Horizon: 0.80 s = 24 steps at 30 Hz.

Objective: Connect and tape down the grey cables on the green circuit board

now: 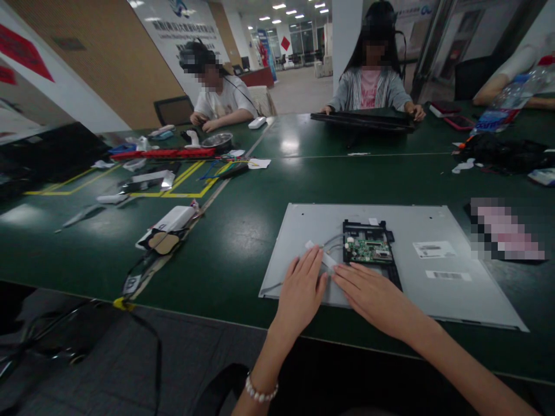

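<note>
A flat grey metal panel [422, 222], like the back of a display, lies on the table in front of me. On it sits a black plastic frame [394, 276] with a green circuit board [367, 248]. Grey cables [333, 240] run from the board's left side. Over them a white strip of tape [327, 261] lies slantwise. My left hand [302, 286] rests flat on the panel, fingers stretched toward the tape's upper end. With fingers extended, my right hand [373, 294] touches the tape's lower end and covers part of the frame.
Right of the panel lies a blurred-out phone-like object [507, 231]. A white battery-like pack [169, 228] with straps lies to the left. Two people sit across the green table [243, 190], one holding a black panel [364, 121]. A plastic bottle [498, 110] stands at the far right.
</note>
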Available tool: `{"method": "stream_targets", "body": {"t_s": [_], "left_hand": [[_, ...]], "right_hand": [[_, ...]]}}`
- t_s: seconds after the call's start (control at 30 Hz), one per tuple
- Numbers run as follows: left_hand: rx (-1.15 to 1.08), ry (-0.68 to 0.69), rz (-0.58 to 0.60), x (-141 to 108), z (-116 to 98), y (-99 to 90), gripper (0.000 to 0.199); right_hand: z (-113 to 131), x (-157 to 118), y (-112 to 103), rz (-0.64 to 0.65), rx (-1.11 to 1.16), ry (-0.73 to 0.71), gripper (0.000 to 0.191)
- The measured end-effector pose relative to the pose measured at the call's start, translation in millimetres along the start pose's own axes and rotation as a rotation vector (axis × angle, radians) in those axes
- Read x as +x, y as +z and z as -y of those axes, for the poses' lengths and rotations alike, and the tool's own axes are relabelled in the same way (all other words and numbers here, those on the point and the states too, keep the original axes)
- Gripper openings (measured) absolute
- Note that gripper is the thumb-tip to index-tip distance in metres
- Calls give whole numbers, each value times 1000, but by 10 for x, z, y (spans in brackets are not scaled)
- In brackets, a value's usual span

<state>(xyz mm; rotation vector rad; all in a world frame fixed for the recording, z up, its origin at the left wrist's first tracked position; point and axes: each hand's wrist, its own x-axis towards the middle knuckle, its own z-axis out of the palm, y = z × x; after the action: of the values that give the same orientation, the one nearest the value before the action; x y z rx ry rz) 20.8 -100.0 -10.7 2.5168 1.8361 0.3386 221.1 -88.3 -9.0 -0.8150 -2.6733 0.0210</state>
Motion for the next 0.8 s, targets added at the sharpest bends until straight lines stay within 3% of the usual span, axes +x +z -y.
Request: {"method": "stream_targets", "body": {"t_s": [0.1, 0.17, 0.3, 0.47, 0.63, 0.8], "left_hand": [[-6, -2, -22, -3, -2, -16, 44], [-17, -5, -31, -4, 2, -25, 43], [-62, -7, -29, 6, 19, -30, 42], [-116, -4, -50, 8, 26, -36, 44], [-133, 33, -61, -15, 4, -55, 46], [-120, 25, -57, -35, -12, -64, 48]], "right_hand": [[-82, -108, -144, -21, 76, 77, 41], [-209, -266, -279, -65, 101, 201, 42], [-567, -792, -511, -243, 81, 583, 42], [-926, -1543, -584, -305, 50, 989, 54], [-1061, -1971, -527, -236, 106, 1151, 54], [-1072, -2039, -442, -242, 243, 1147, 51]]}}
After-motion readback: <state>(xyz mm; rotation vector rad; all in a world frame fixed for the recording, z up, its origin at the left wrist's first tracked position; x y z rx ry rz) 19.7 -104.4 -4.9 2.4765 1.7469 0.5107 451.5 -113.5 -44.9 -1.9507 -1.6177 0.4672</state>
